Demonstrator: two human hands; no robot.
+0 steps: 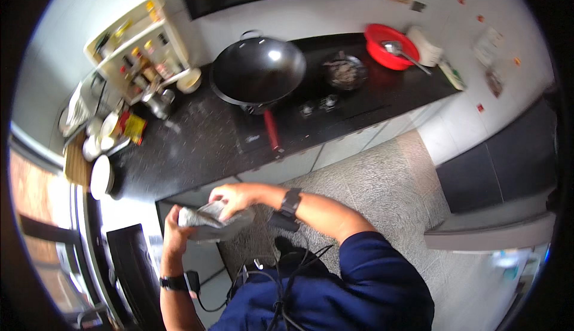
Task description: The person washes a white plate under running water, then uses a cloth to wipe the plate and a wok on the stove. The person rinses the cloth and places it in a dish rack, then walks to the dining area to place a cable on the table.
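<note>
In front of my body, a round, greyish shallow dish or lid (206,234) is held tilted; blur keeps its exact kind unclear. A light grey cloth (195,218) lies over its upper side. My left hand (174,232) grips the dish at its left rim, thumb over the cloth's edge. From above, my right hand (234,199) presses bunched cloth onto the dish, fingertips partly hidden. Both hands are in the air just off the front edge of the dark countertop (179,160).
A large wok (260,69) with a red handle (271,129) sits on the hob. Right of it are a pan of food (345,72) and a red basin (381,53) with a ladle (406,54). A bottle shelf (139,44) and white bowl (102,176) stand left.
</note>
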